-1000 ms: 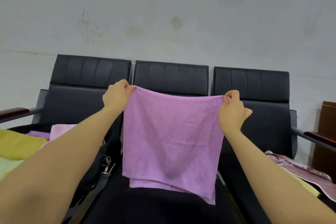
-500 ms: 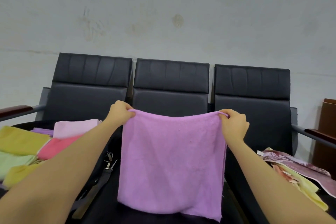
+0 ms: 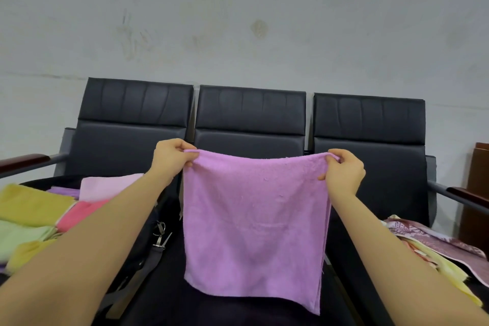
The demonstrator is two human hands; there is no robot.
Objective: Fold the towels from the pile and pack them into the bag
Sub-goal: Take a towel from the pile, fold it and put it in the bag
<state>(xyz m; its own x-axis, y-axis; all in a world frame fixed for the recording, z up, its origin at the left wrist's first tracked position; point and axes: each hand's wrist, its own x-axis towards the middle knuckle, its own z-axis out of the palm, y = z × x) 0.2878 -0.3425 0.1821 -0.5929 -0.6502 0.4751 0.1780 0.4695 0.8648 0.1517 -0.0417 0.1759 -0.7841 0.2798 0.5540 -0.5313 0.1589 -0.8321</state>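
Observation:
A purple towel [image 3: 254,222] hangs doubled in the air over the middle seat of a black three-seat bench. My left hand [image 3: 172,157] pinches its top left corner and my right hand [image 3: 344,169] pinches its top right corner. The top edge is stretched between them and sags slightly. On the left seat a black bag [image 3: 148,241] holds folded towels in yellow, green, pink and purple [image 3: 39,209]. A pile of unfolded towels [image 3: 434,243] lies on the right seat.
The black bench [image 3: 251,114] stands against a pale wall. It has wooden armrests at the far left [image 3: 23,160] and far right [image 3: 468,193]. A bag strap with metal clips [image 3: 160,235] hangs beside the left seat. A brown cabinet [image 3: 479,193] stands at the right edge.
Both hands have come down from backrest height to just above the seat. The towel's offset lower layer has drawn level, so it now hangs evenly doubled.

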